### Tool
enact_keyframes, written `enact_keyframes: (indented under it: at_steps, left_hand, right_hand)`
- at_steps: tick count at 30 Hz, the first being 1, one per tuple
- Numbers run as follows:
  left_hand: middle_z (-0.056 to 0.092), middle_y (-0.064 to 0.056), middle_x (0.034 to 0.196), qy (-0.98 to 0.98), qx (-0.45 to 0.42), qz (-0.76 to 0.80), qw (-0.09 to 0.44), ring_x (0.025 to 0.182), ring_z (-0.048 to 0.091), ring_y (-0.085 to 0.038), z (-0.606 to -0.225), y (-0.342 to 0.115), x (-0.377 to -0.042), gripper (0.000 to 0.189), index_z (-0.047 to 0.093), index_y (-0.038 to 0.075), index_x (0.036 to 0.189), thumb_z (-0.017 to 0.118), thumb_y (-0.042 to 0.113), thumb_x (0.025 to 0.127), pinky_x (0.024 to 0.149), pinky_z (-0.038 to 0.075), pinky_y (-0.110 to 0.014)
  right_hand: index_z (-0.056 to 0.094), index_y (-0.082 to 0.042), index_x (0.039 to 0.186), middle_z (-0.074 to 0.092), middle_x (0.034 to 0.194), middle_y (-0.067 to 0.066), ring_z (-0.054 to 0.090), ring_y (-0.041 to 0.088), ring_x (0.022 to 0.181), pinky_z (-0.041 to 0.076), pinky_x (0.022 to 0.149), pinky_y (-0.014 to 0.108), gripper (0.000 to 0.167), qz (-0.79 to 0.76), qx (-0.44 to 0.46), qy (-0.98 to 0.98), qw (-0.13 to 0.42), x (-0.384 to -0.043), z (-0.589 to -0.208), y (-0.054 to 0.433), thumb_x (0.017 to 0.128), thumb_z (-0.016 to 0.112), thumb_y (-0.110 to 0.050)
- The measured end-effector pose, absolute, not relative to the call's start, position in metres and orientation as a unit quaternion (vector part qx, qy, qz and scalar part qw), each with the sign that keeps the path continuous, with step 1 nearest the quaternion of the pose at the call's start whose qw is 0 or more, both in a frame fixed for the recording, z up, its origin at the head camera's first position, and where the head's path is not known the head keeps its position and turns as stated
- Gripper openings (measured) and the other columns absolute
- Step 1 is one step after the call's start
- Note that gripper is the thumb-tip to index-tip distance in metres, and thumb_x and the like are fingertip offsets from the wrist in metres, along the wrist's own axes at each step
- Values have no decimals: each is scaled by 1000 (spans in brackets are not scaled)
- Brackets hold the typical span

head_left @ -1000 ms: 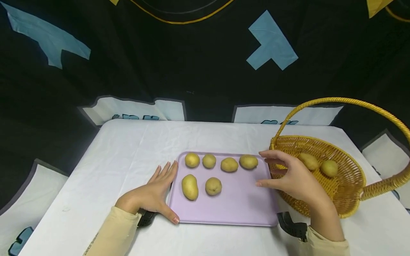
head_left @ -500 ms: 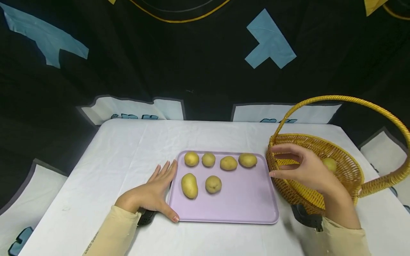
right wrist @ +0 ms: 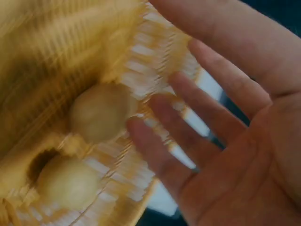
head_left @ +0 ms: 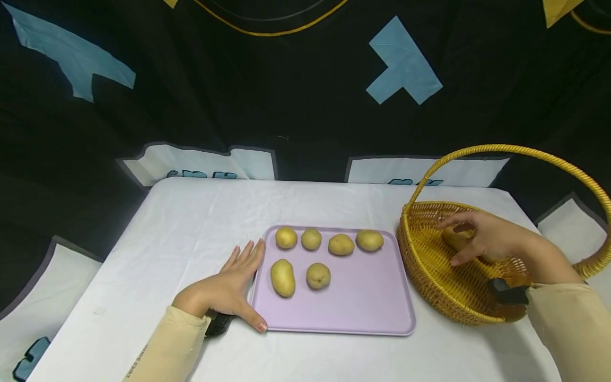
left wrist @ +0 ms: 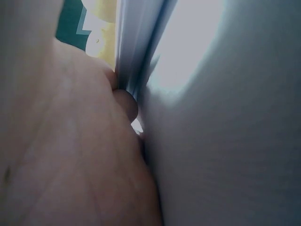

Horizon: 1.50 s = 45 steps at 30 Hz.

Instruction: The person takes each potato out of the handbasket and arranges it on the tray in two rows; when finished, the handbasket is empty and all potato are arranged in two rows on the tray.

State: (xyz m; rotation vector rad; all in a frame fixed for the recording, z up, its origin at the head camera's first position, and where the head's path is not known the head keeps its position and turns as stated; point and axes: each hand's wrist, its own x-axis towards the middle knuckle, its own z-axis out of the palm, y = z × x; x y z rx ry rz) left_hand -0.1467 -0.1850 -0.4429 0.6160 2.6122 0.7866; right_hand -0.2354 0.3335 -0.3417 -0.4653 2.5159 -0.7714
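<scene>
My left hand (head_left: 226, 294) lies with spread fingers at the left edge of a lilac tray (head_left: 365, 305). Its palm (left wrist: 80, 141) fills much of the left wrist view, beside the tray's side. Several yellow potatoes stand on the tray, among them a long potato (head_left: 283, 278) and a round potato (head_left: 318, 276). Over a wicker basket (head_left: 429, 284), my right hand (head_left: 501, 239) reaches in with parted fingers and holds nothing. Below it a potato (head_left: 456, 239) is partly covered by the hand. The right wrist view shows that potato (right wrist: 101, 113) and another potato (right wrist: 68, 183), both blurred.
The basket's tall arched handle (head_left: 515, 149) rises over the right arm. A white cloth (head_left: 200, 223) covers the table. Behind the table hangs a dark cloth (head_left: 238, 95) with pale blue shapes.
My right hand has moved right, from beside the tray's right edge to deep over the basket's inside. The left hand and the potatoes on the tray stay put.
</scene>
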Motion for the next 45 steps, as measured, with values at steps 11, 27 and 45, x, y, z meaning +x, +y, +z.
enact_keyframes:
  at_steps: [11, 27, 45]
  left_hand:
    - [-10, -16, 166, 921, 221, 273, 169, 151, -14, -32, -444, -187, -148, 166, -6, 2, 160, 89, 72, 44, 119, -12, -52]
    - [-10, -17, 166, 920, 222, 275, 171, 151, -15, -32, -443, -187, -147, 165, -7, 2, 159, 90, 70, 44, 119, -13, -52]
    - [-10, -16, 166, 920, 217, 275, 172, 151, -15, -32, -443, -187, -147, 165, -7, 3, 160, 90, 70, 44, 119, -13, -53]
  right_hand:
    - [64, 0, 126, 49, 133, 31, 46, 49, 117, 36, 99, 71, 71, -232, -148, 939, 207, -257, -367, 351, 67, 95, -23]
    - [66, 0, 124, 55, 126, 29, 52, 42, 107, 43, 93, 65, 58, -210, -144, 950, 181, -263, -382, 345, 73, 90, -15]
    - [63, -3, 129, 57, 127, 25, 58, 35, 100, 52, 79, 37, 64, -248, -127, 948, 151, -253, -368, 345, 76, 89, -25]
